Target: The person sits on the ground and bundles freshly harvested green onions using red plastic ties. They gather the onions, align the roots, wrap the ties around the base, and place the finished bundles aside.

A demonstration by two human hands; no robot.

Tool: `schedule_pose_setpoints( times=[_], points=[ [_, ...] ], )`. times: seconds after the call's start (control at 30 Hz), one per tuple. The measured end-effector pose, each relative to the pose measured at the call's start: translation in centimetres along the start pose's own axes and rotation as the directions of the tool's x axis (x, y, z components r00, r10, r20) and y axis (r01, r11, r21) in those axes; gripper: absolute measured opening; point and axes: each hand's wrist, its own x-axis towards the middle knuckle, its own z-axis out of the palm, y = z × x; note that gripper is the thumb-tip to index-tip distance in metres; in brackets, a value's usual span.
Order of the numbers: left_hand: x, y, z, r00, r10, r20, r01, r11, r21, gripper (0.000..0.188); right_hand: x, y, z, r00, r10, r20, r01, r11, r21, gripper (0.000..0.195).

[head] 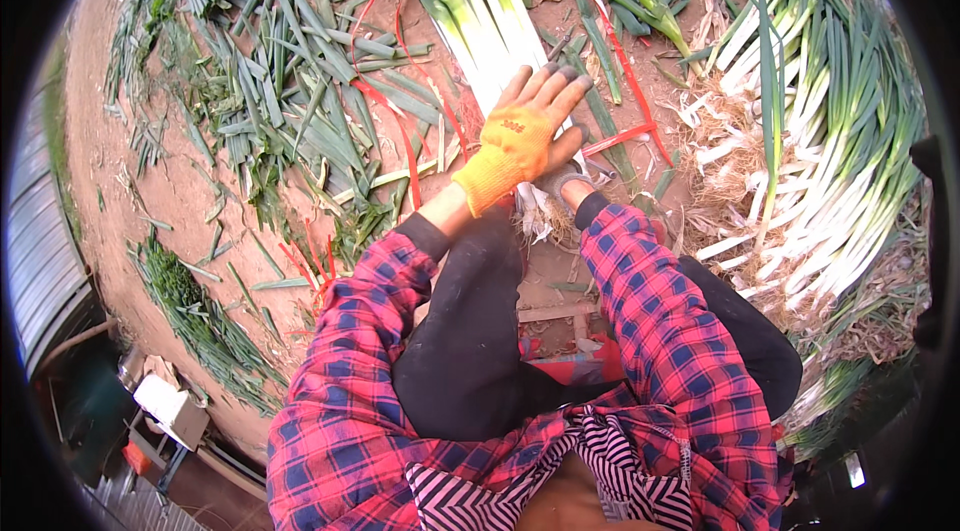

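Note:
A bundle of long green onions lies before me, white stalks towards me and green leaves pointing away. Over the white stalks rests my left hand, in an orange knit glove with dark fingertips, its fingers spread and extended. Beneath and to the right of it is my right hand, in a greyish glove, mostly covered by the left hand; its fingers and what they hold are hidden. Roots show at the bundle's near end. Red plastic strapping lies on the ground on both sides of the bundle.
A large heap of green onions with roots lies at the right. Cut green leaves are strewn over the soil at the left, with more red strips near my left sleeve. A white box stands at the lower left.

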Motion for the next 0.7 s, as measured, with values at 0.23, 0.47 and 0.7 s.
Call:
schedule_pose_setpoints(
  times=[0.23, 0.47, 0.7],
  points=[
    [-3.3, -4.4, 9.1, 0.992, -0.092, 0.09, 0.067, 0.965, 0.253, 0.062, -3.0, 0.2, 3.5, 0.934, -0.23, -0.275, 0.151, 0.948, -0.28, 0.046],
    [-3.0, -2.3, 10.1, 0.99, -0.131, 0.059, 0.104, 0.937, 0.333, 0.061, -8.6, 2.6, 4.1, 0.926, -0.073, -0.37, -0.015, 0.974, -0.227, 0.047],
    [-4.4, -2.0, 10.7, 0.979, -0.198, -0.04, 0.194, 0.868, 0.457, 0.07, -16.0, 5.0, -8.5, 0.972, -0.233, -0.016, 0.218, 0.932, -0.289, 0.043]
  ],
)
